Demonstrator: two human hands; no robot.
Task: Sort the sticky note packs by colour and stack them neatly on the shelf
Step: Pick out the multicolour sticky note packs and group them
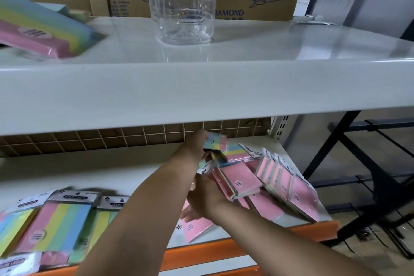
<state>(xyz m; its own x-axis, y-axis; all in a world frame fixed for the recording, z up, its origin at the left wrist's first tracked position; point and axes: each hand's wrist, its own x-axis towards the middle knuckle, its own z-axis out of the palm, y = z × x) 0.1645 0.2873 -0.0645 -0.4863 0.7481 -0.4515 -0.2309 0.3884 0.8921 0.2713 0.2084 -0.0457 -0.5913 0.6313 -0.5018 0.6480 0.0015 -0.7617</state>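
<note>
Hands meet over the lower shelf (116,170) — the left hand (193,148) pinches a striped multicolour pack (216,142) near the pink packs (280,181). The right hand (202,199) lies below it, fingers straight and together — striped packs (58,224) lie left.

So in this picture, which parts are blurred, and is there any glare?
Head view: the multicolour pack on the upper shelf and the packs at lower left are smeared by motion; the clear jar casts a pale reflection on the glossy shelf; shelf edges bow from wide-angle distortion.
</note>
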